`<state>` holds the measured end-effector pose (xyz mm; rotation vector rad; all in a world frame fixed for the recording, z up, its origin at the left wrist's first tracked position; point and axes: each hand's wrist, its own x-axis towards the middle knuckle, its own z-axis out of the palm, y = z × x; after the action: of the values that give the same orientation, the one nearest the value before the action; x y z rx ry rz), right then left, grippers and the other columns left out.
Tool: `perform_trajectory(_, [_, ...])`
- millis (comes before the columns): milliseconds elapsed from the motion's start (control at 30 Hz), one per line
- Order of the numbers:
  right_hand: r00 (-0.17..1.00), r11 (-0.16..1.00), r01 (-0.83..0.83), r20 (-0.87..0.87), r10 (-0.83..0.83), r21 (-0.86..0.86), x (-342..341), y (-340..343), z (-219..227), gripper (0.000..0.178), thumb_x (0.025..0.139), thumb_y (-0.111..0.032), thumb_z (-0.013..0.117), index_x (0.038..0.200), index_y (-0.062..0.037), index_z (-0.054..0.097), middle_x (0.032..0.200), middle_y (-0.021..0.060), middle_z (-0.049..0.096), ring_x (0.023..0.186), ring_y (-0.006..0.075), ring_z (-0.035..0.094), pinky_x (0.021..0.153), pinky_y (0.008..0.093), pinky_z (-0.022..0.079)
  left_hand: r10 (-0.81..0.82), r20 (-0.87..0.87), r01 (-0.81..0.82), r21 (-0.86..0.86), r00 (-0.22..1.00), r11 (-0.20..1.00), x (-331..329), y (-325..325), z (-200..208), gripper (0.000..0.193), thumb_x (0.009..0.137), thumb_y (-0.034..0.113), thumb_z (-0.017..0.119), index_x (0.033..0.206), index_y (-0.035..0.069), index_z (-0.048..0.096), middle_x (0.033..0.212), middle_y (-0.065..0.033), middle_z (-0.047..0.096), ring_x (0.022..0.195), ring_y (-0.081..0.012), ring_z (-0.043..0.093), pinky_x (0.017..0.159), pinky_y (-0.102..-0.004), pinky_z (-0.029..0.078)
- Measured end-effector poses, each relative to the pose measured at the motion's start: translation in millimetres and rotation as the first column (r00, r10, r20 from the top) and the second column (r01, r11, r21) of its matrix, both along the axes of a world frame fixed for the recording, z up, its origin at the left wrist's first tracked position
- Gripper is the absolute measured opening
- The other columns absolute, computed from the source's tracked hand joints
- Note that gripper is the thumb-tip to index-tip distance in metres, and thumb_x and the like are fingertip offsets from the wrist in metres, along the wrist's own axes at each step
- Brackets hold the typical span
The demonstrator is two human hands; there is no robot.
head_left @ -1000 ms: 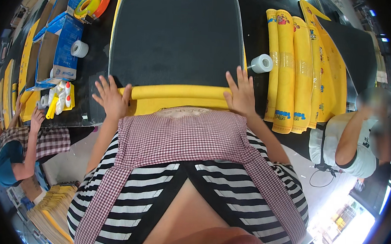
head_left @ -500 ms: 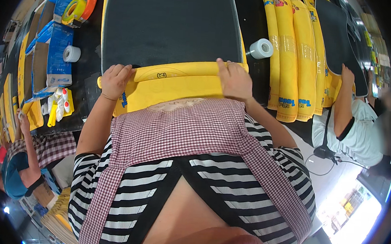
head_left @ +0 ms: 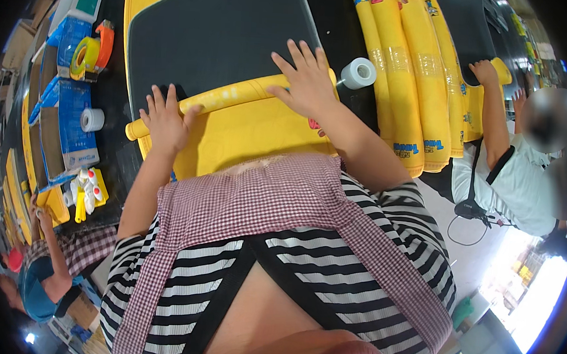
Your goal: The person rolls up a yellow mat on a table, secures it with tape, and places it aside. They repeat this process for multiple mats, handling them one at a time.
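Note:
In front of me lies a yellow mat with its black backing (head_left: pixel 220 43) facing up. Its near end is curled into a narrow yellow roll (head_left: pixel 236 96) running across it. My left hand (head_left: pixel 167 119) rests at the left part of the roll, fingers spread and pointing away from me. Further right, my right hand (head_left: pixel 307 81) is open too, its palm over the right part of the roll and its fingers reaching over the black backing. Between the roll and my apron shows a flat yellow sheet (head_left: pixel 254 133), printed side up.
Right of the mat stand a clear tape roll (head_left: pixel 361 73) and several rolled yellow mats (head_left: pixel 425 88). To the left are an orange tape dispenser (head_left: pixel 104 46), blue cartons (head_left: pixel 76 122), a white roll (head_left: pixel 92 120) and small white bottles (head_left: pixel 88 191). Co-workers are busy at both sides.
My hands have gone from gripping the curled edge to lying open on the roll, fingers stretched forward. The roll has turned and looks tighter. The whole view has shifted slightly.

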<state>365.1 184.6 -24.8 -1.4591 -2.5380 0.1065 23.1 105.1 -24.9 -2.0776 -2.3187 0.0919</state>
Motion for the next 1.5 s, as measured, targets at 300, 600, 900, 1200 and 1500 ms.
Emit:
perform_trajectory(300, [0.996,0.996,0.012,-0.094,-0.003,0.092,-21,91,22,0.024,0.093,-0.031,0.068,0.107,-0.0118,0.072,0.104,0.0035,0.069,0.103,0.0279,0.065,0.09,0.0407,0.052,0.169,0.149,-0.151,-0.123,0.974,0.981,-15,130,11,0.082,0.098,0.064,0.055,0.166,0.029,0.024,0.174,-0.0159,0.013,0.16,-0.0363,0.01,0.123,-0.066,0.013])
perform_trajectory(600, [0.981,0.993,0.002,-0.192,0.021,0.118,-31,20,-20,0.075,0.093,-0.049,0.067,0.149,-0.0035,0.049,0.146,0.0183,0.053,0.146,0.0352,0.038,0.127,0.0508,0.016,-0.462,0.312,0.336,0.382,0.83,0.861,-23,117,4,0.035,0.1,0.03,0.063,0.127,0.008,0.065,0.124,-0.0162,0.064,0.113,-0.0405,0.059,0.097,-0.0469,0.048])
perform_trajectory(900, [0.999,0.999,-0.018,0.05,0.02,-0.044,-43,61,16,0.068,0.084,-0.061,0.074,0.124,-0.0069,0.064,0.118,0.0117,0.059,0.118,0.0293,0.052,0.106,0.0431,0.037,-0.415,0.116,0.383,0.228,0.902,0.895,16,80,35,0.055,0.086,0.039,0.077,0.127,0.007,0.061,0.114,-0.0129,0.059,0.108,-0.0362,0.056,0.093,-0.046,0.047])
perform_trajectory(1200, [0.97,0.98,-0.18,-0.15,0.192,0.087,8,-56,1,0.06,0.077,-0.056,0.078,0.108,-0.0058,0.067,0.106,0.0121,0.057,0.104,0.0297,0.055,0.093,0.0439,0.041,-0.437,0.256,0.429,0.089,0.862,0.899,39,-36,34,0.056,0.08,0.032,0.083,0.121,0.003,0.057,0.112,-0.0164,0.057,0.104,-0.039,0.056,0.093,-0.0465,0.048])
perform_trajectory(1500, [0.955,0.973,-0.221,-0.185,0.23,0.071,22,-97,0,0.085,0.087,-0.072,0.062,0.138,-0.0044,0.06,0.149,0.0266,0.048,0.142,0.0425,0.041,0.118,0.0532,0.032,-0.39,0.301,0.417,-0.027,0.87,0.909,50,-83,45,0.061,0.083,0.039,0.08,0.127,0.003,0.058,0.115,-0.0162,0.057,0.106,-0.036,0.056,0.099,-0.0447,0.048])
